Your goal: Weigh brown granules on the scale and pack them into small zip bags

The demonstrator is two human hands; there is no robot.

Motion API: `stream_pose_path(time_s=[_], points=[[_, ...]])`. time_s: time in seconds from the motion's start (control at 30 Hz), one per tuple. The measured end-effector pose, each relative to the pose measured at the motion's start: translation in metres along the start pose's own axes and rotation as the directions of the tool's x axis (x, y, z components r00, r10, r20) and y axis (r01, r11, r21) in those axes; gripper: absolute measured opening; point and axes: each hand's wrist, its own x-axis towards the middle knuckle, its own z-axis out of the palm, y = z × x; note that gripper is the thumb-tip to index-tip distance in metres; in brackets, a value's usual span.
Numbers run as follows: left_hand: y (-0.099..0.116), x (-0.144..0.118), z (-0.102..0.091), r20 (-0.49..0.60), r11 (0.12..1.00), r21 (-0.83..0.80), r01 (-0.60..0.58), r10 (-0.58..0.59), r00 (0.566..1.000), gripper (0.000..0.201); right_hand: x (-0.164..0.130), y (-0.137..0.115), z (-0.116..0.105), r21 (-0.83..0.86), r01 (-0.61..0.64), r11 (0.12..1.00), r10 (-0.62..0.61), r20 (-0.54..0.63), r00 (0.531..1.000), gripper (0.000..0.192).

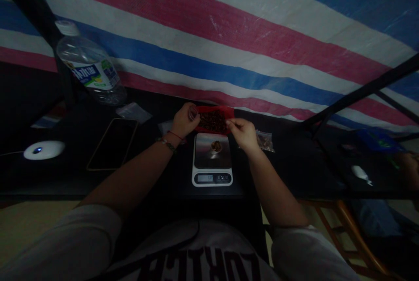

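Between the two hands, just beyond the far edge of a small kitchen scale (212, 159), hangs a red bag (214, 121) of dark brown pieces; the left hand (185, 120) pinches its left rim and the right hand (242, 133) pinches its right rim, so the fingers of both are closed on the bag and hold its mouth stretched open above the surface (157, 172). Directly under the fingers and a little nearer the person, a small heap of the same brown pieces (216, 145) rests on the scale's metal plate. The likeliest slip, by the look of it, is a spill: the bag is soft and held only at its two rims, so if either pinch loosens or the bag tips forward, pieces could scatter over the plate and the dark surface, where they would be hard to pick out in this dim light. A forearm dropping onto the scale could also disturb the heap. Just right of the right hand lies a small clear bag (265, 140) with brown contents, close enough for a knuckle to nudge it. Left of the left hand there is more room: a flat clear bag (133, 111), a dark phone (113, 143), then a water bottle (90, 67) and a white puck-like device (43, 149) well apart. The striped tarp (229, 36) rises just behind the fingers, so room lies mainly toward the person.
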Motion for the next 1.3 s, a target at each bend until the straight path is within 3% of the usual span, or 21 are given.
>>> stream_pose_path(time_s=[0.17,0.23,0.33,0.43,0.57,0.73,0.83,0.97,1.1,1.17,1.23,1.3], points=[[-0.002,0.000,0.000,0.003,1.000,0.009,0.009,-0.009,1.000,0.039,0.032,0.000,0.008,-0.125,0.038,0.991,-0.035,0.028,0.999,0.037],[-0.002,0.000,0.001,0.011,1.000,0.013,0.012,-0.012,1.000,0.039,0.030,0.001,0.007,-0.132,0.034,0.991,-0.032,0.022,0.999,0.027],[-0.002,0.000,0.000,0.026,1.000,0.018,0.008,-0.009,1.000,0.038,0.017,0.001,0.003,-0.113,0.002,0.994,0.002,0.039,0.999,0.015],[-0.001,0.000,0.000,0.040,1.000,0.016,-0.006,0.005,0.999,0.041,0.001,0.001,-0.002,-0.037,0.065,0.997,-0.062,0.070,0.996,0.024],[0.001,-0.002,0.001,0.055,1.000,0.003,-0.027,0.027,0.998,0.062,-0.023,0.003,-0.006,0.065,0.201,0.977,-0.206,0.083,0.975,0.052],[0.003,-0.003,0.005,0.180,0.998,-0.020,-0.053,0.056,0.982,0.075,-0.048,0.019,-0.006,0.073,0.191,0.979,-0.202,0.214,0.956,0.063],[0.004,-0.003,0.005,0.223,0.995,-0.040,-0.088,0.095,0.970,0.073,-0.043,0.025,-0.005,0.115,0.159,0.981,-0.178,0.184,0.967,0.053],[0.007,-0.002,0.003,0.229,0.994,-0.049,-0.103,0.111,0.967,0.062,-0.007,0.017,0.004,0.196,0.192,0.962,-0.215,0.106,0.971,0.031],[0.013,-0.002,0.000,0.249,0.990,-0.005,-0.138,0.135,0.959,0.045,0.037,-0.001,0.030,0.185,0.266,0.946,-0.313,0.315,0.896,0.026],[0.015,-0.002,-0.001,0.243,0.985,0.049,-0.166,0.149,0.958,0.039,0.052,-0.009,0.046,0.140,0.298,0.944,-0.329,0.462,0.824,0.023],[0.016,-0.002,-0.002,0.232,0.974,0.091,-0.208,0.183,0.955,0.040,0.061,-0.016,0.060,0.086,0.326,0.942,-0.314,0.575,0.756,0.023],[0.017,-0.003,-0.003,0.237,0.960,0.108,-0.258,0.227,0.945,0.045,0.064,-0.022,0.070,-0.008,0.326,0.946,-0.248,0.629,0.737,0.023]])
